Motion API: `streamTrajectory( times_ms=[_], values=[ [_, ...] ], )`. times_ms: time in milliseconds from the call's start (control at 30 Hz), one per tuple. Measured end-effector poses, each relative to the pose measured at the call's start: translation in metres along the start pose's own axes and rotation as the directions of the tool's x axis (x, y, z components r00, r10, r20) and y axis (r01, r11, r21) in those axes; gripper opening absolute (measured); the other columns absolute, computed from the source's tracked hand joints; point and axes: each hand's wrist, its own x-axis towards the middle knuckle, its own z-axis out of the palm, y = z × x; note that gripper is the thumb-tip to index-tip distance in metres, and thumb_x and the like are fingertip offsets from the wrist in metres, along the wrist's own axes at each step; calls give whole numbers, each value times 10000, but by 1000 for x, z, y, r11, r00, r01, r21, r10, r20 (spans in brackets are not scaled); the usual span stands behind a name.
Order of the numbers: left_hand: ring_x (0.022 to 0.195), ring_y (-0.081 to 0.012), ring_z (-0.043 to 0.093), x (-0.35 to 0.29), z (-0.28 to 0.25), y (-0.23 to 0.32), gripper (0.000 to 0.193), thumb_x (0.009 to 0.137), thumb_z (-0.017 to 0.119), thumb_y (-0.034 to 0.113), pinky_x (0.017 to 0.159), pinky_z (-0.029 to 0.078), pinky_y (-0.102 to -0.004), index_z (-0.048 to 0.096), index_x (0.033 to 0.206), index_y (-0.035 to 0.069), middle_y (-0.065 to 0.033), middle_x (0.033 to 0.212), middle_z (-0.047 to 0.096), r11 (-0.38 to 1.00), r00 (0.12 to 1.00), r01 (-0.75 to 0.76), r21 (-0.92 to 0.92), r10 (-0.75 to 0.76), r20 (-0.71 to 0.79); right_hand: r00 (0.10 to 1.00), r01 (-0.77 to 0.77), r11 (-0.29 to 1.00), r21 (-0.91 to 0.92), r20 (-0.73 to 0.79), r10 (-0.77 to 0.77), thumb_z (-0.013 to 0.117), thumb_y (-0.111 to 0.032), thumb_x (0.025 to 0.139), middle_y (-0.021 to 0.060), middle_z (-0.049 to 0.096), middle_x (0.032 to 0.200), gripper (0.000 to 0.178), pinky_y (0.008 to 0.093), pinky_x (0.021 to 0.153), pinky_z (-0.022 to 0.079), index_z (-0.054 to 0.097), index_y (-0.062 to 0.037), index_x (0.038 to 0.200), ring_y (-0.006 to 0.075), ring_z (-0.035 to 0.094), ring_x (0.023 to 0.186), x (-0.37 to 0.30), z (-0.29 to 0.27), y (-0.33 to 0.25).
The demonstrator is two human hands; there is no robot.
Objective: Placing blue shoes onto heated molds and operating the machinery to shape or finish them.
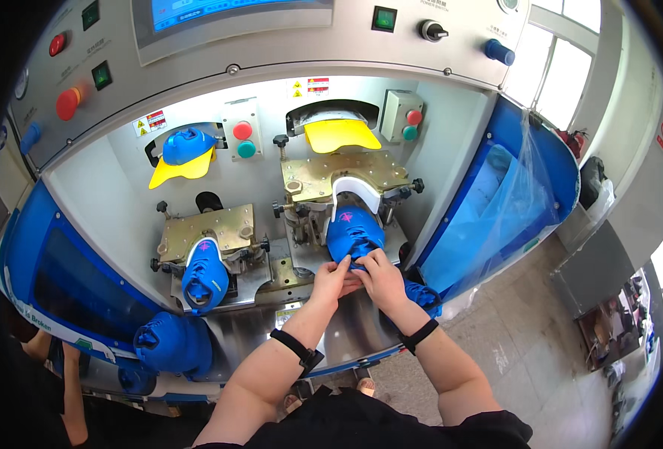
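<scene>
A blue shoe upper (354, 228) with a pink mark sits in the right-hand clamp station, its far end under a white curved band (356, 191). At its near end, my left hand (334, 280) and my right hand (380, 278) come together with fingers closed on the upper around the dark laces. What exactly the fingertips pinch is partly hidden. A second blue shoe upper (204, 277) rests in the left station, untouched. Just beyond my right hand, more blue uppers (423, 297) lie on the machine's edge.
Brass clamp plates (208, 232) with black knobs stand in both stations. Above hang a yellow pad (343, 135) and a blue upper (188, 146) over another yellow pad. Blue uppers (174, 343) lie front left. Red and green buttons (243, 139) line the back wall. Another person's arm (73, 393) shows lower left.
</scene>
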Motion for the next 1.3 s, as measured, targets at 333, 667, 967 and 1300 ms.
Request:
streamTrajectory(
  times_ms=[333,667,967,1300],
  values=[
    [721,-238,730,3,-4,0,498,885,744,404,584,569,-293,536,1046,-19,-146,856,688,988,989,-20,152,42,-141,993,49,998,-26,-109,-51,741,-314,834,156,519,1242,442,441,867,500,613,-116,1208,351,592,1066,21,-23,-7],
    [803,-229,736,-2,-5,-6,411,980,627,373,677,575,-294,490,1096,3,-139,919,700,988,978,-48,144,76,-193,991,55,989,135,115,-70,699,-413,848,196,552,1355,516,493,1093,378,627,-115,1262,441,471,1280,49,12,19],
    [805,-228,735,-1,-1,-12,371,986,624,342,692,580,-307,480,1082,15,-139,926,697,987,974,-67,144,96,-204,988,92,989,120,113,-106,710,-356,842,150,576,1325,440,442,1049,423,636,-109,1199,376,516,1233,49,5,21],
    [794,-224,736,1,-3,-13,380,978,637,345,643,580,-288,509,1065,-2,-137,910,699,980,972,-66,190,106,-209,986,74,987,141,139,-94,705,-367,846,152,578,1334,436,447,1070,404,631,-125,1201,375,502,1263,50,5,21]
  ],
)
